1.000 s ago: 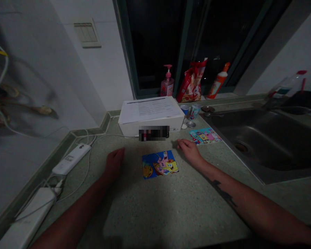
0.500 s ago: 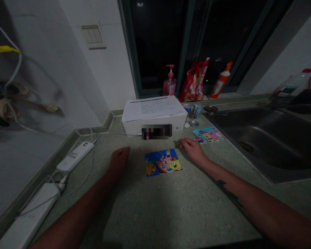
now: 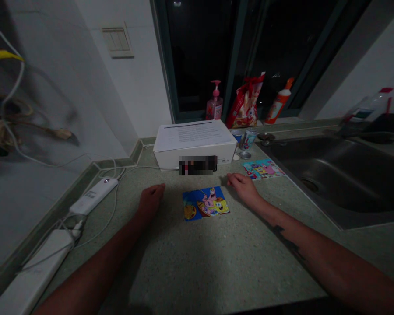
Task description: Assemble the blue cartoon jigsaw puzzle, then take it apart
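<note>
A puzzle-like picture card (image 3: 206, 204) with cartoon figures on blue lies flat on the counter between my hands. To its left my left hand (image 3: 151, 197) rests on the counter in a loose fist, apart from the card, with nothing seen in it. On the other side my right hand (image 3: 243, 185) also rests with curled fingers, near the card's upper right corner and holding nothing visible. Just beyond my right hand lies a second cartoon picture (image 3: 263, 169), light blue and pink, beside the sink.
A white box (image 3: 195, 140) with a printed sheet on top stands at the back, a blurred-out dark device (image 3: 198, 165) before it. Small tins (image 3: 248, 140) stand right of the box. A steel sink (image 3: 348, 175) is at right; power strips (image 3: 93, 195) and cables run along the left.
The view has shifted very slightly. Both hands and the two pictures stay in place on the counter.
</note>
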Demonstrator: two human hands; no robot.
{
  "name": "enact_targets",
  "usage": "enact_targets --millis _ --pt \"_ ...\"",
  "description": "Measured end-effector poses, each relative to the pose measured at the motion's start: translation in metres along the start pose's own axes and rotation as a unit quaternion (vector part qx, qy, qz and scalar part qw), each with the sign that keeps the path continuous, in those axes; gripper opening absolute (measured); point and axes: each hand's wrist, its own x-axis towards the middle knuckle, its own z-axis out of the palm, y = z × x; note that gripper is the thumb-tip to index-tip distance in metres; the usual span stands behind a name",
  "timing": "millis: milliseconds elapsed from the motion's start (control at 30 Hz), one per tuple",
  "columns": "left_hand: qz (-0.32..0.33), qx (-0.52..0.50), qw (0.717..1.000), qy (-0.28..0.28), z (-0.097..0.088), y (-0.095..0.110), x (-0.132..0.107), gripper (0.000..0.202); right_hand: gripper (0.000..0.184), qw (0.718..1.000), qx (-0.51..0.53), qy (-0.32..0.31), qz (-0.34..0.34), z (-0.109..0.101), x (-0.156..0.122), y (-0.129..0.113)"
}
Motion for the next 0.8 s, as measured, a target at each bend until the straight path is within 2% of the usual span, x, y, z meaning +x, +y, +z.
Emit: enact_targets --millis 433,800 --pt "0.007 0.020 1.000 -0.014 -0.0025 0.0078 -0.0041 0.046 0.052 1.000 0.005 -0.012 0.004 -0.0007 -0.0005 -0.0006" --pt "0.014 0.030 0.999 -0.015 -0.0015 0.0034 -0.0022 0.046 0.056 1.000 0.012 -0.011 0.004 -0.0007 -0.0011 -0.0025"
